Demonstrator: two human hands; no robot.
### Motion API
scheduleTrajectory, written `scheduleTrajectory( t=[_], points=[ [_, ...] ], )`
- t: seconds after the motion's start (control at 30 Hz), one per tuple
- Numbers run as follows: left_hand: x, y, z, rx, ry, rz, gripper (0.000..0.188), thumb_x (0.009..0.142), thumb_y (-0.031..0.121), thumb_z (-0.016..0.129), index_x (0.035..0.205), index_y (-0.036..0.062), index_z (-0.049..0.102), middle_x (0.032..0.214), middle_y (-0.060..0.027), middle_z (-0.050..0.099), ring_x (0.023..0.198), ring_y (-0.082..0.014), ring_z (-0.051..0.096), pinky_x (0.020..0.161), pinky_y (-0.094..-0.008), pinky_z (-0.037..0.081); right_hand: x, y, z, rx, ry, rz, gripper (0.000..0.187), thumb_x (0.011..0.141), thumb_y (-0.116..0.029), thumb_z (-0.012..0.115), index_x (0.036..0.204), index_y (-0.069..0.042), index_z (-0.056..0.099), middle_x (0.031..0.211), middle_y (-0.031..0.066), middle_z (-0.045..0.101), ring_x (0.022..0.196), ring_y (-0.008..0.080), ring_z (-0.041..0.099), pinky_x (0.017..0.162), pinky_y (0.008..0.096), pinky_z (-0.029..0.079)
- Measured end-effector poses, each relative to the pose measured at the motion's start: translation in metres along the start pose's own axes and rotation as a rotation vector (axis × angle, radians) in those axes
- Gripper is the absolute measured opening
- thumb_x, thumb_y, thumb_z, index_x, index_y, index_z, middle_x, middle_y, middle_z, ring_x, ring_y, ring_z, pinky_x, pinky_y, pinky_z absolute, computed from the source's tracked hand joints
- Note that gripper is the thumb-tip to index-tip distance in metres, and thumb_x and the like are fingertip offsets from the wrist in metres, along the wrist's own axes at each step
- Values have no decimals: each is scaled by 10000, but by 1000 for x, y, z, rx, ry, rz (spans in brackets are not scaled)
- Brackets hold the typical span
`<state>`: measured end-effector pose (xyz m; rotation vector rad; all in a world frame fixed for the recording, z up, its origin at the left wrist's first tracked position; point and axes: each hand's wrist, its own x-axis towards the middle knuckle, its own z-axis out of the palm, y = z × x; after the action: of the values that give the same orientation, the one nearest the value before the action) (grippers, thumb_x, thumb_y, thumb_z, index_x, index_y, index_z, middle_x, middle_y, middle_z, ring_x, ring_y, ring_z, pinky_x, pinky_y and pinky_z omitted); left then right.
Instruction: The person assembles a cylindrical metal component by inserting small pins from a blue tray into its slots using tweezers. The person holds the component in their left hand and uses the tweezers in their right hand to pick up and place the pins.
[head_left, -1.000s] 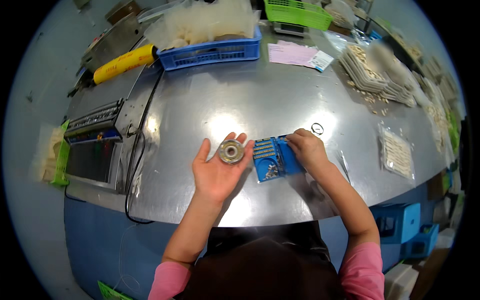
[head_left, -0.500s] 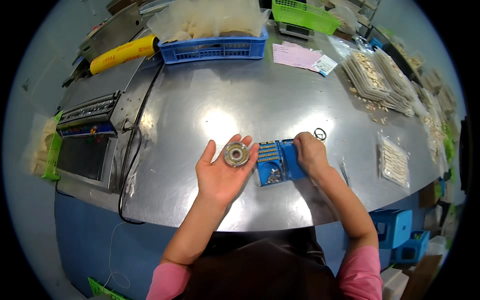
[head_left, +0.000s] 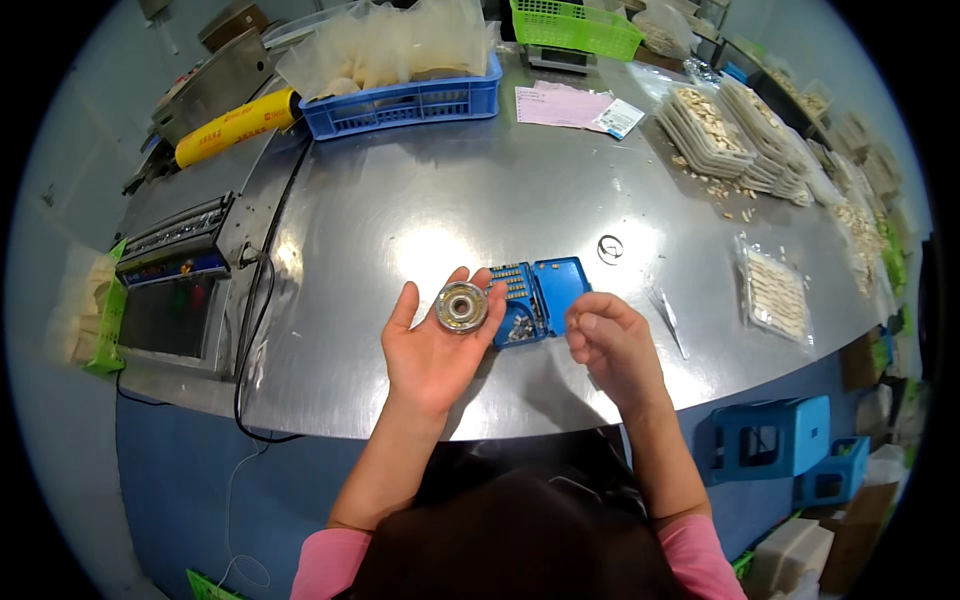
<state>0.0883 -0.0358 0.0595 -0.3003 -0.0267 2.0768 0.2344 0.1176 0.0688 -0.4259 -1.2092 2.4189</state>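
Note:
A round, clear, spool-like disc [head_left: 461, 307] with a hole in its middle rests on the fingers of my left hand [head_left: 425, 365], palm up with the fingers outstretched. Just right of it lies an open blue case [head_left: 562, 284]. Its left half has rows of small gold-coloured pieces [head_left: 508, 283] and a pocket of loose metal bits [head_left: 521, 328], partly behind my left fingers. My right hand [head_left: 615, 345] is at the lid's near right corner, fingertips pinched together; whatever they hold is too small to make out.
Tweezers [head_left: 668, 322] and a thin black loop [head_left: 610, 250] lie to the right, with a bagged pack [head_left: 775, 293] farther out. A blue crate [head_left: 400, 108], pink papers [head_left: 562, 107] and stacked trays [head_left: 705, 135] stand farther back. A sealing machine [head_left: 180, 265] is at left.
My right hand has come off the case lid toward me, fingertips now pinched, uncovering the lid. My left hand still carries the disc. The whole view has shifted slightly.

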Motion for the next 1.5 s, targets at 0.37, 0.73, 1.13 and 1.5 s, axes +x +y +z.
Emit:
scheduleTrajectory(
  t=[0.37, 0.73, 1.13, 1.5],
  points=[
    [-10, -14, -8, 66, 26, -7, 505, 961, 401, 424, 1199, -41, 478, 1290, -234, 463, 1264, -399, 387, 1066, -497, 339, -16, 24, 7, 127, -24, 33, 170, 938, -132, 556, 1031, 8, 581, 832, 52, 588, 690, 115, 542, 588, 226, 440],
    [-8, -17, -7, 17, -37, -19, 519, 961, 384, 428, 1253, -45, 411, 1316, -238, 421, 1271, -412, 362, 1068, -514, 326, -19, 50, 35, -737, 96, -433, 97, 886, -92, 625, 937, -9, 627, 790, 34, 595, 655, 123, 527, 584, 222, 417],
    [-13, -17, -2, 106, -57, 29, 480, 984, 405, 364, 1192, -11, 483, 1233, -184, 504, 1191, -349, 471, 1028, -461, 407, -27, 64, 53, -1068, 80, -655, 110, 795, -15, 693, 892, -30, 644, 823, 93, 641, 658, 179, 606, 558, 253, 465],
    [-8, -18, -12, 7, -54, 1, 535, 964, 405, 408, 1259, -41, 417, 1313, -245, 441, 1278, -414, 372, 1081, -518, 324, -34, 60, 56, -949, 107, -483, 112, 780, -1, 697, 878, -18, 646, 775, 60, 636, 612, 95, 560, 549, 207, 448]
  ],
)
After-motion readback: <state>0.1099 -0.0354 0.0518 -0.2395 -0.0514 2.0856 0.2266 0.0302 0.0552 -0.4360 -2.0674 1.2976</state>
